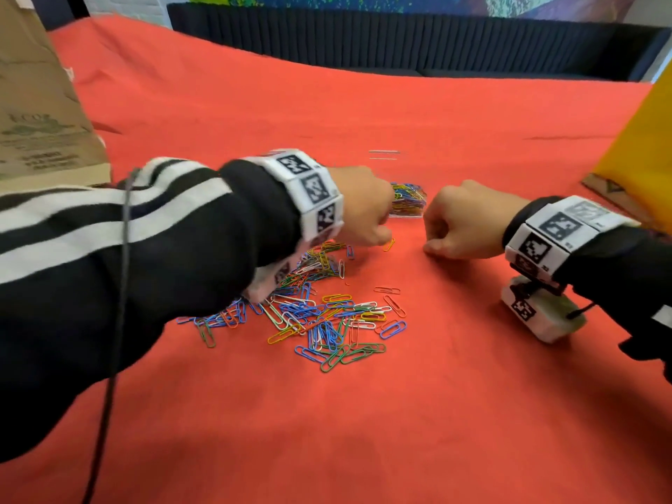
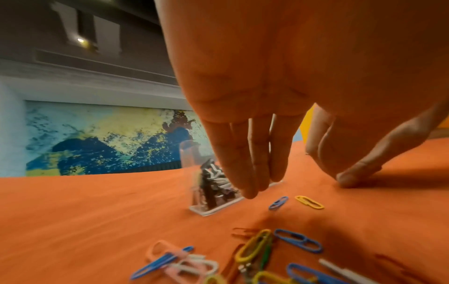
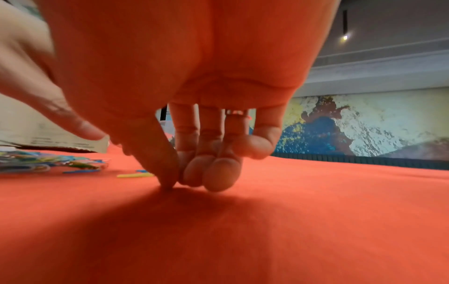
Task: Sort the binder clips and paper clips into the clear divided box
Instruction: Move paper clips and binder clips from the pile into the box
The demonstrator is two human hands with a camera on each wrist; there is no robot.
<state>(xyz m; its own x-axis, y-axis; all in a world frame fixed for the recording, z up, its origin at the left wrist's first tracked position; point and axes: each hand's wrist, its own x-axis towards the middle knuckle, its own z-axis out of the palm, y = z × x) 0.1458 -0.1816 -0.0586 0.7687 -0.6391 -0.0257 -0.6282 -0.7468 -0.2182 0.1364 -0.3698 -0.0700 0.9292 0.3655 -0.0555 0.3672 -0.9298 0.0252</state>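
Note:
A loose pile of coloured paper clips (image 1: 320, 314) lies on the red cloth (image 1: 363, 431). Behind it stands the clear divided box (image 1: 407, 201); one compartment holds coloured paper clips, and black binder clips (image 2: 213, 178) show through its wall in the left wrist view. My left hand (image 1: 367, 212) hovers just in front of the box with its fingers (image 2: 243, 163) hanging straight, nothing in them. A yellow clip (image 1: 389, 244) lies alone beside its thumb. To the right my right hand (image 1: 454, 231) rests on the cloth, fingers (image 3: 209, 173) curled against the thumb, no clip visible.
A brown paper bag (image 1: 40, 103) stands at the far left and a yellow object (image 1: 640, 140) at the far right. A dark bench (image 1: 400, 41) runs behind the table. A black cable (image 1: 120, 285) hangs from my left sleeve.

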